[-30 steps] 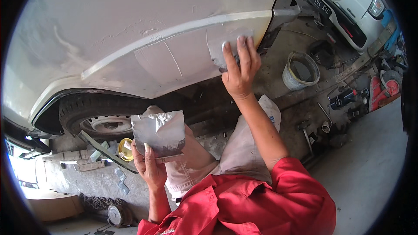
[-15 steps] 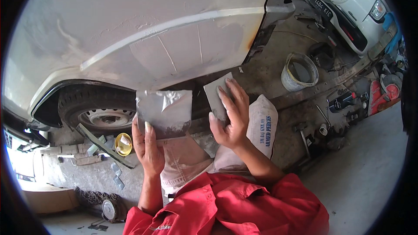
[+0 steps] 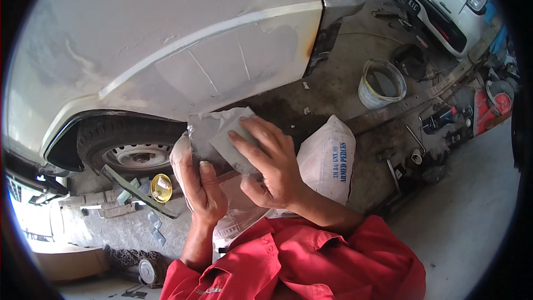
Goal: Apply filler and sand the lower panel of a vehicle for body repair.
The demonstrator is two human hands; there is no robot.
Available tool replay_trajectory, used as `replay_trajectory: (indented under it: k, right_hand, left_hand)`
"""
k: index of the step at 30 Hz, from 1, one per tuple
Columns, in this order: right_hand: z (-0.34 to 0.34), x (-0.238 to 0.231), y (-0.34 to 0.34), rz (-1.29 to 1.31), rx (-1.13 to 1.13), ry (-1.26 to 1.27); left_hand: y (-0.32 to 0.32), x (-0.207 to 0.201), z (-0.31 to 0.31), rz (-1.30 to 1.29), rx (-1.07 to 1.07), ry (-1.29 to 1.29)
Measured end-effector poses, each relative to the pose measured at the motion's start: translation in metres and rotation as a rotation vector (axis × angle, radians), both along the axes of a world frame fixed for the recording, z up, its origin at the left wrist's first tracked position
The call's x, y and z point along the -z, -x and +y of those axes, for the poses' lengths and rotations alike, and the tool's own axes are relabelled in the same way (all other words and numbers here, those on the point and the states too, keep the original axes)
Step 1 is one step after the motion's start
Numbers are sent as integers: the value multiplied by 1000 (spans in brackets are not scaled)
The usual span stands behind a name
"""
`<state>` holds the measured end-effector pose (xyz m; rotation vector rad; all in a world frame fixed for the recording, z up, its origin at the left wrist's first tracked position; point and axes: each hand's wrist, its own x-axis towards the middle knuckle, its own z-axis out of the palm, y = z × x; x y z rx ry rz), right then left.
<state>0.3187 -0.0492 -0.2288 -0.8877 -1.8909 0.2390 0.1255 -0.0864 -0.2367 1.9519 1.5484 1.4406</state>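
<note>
Left hand (image 3: 206,195) is closed on the lower left part of a grey plate (image 3: 202,132), thumb on the near face and fingers along the side. Right hand (image 3: 273,161) holds a flat grey spreader (image 3: 226,149), fingers laid across its upper face; the thumb's hold is partly hidden. Plate and spreader overlap in front of the torso, just beyond the knees and near the lower edge of the body panel (image 3: 183,80). Whether the spreader presses on the plate cannot be told from this view.

Possible faults and causes:

1. Plate rotation. Support comes from one corner only. Excess pressure on the unsupported upper right portion can turn the plate within the grip.

2. Loss of material. Pale paste (image 3: 221,116) lies along the plate's upper edge. A stroke that overruns this edge, or a steep plate angle, can drop it onto the trousers (image 3: 317,173) or the floor (image 3: 333,91).

3. Spreader slip. Fingers lie flat rather than wrapped around it. Wet residue on the faces would reduce friction and let it slide.

4. Surface marking. Two thin pale lines (image 3: 204,72) run down the panel. Uneven edge pressure, or hardened crumbs caught beneath the spreader, could produce further ridges or scratches there.
</note>
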Motion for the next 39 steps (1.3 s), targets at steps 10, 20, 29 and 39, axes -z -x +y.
replay_trajectory:
  k: [10,20,29,39]
  right_hand:
    - [37,-14,-24,117,157,-108]
    - [125,-30,-27,45,495,-505]
    - [138,16,-25,-11,583,-511]
    - [93,47,-24,-8,518,-336]
  left_hand:
    - [37,4,4,-245,-257,-271]
    - [40,50,-17,99,-307,-80]
    - [48,56,-20,83,-313,-22]
    - [33,48,-17,-557,-111,23]
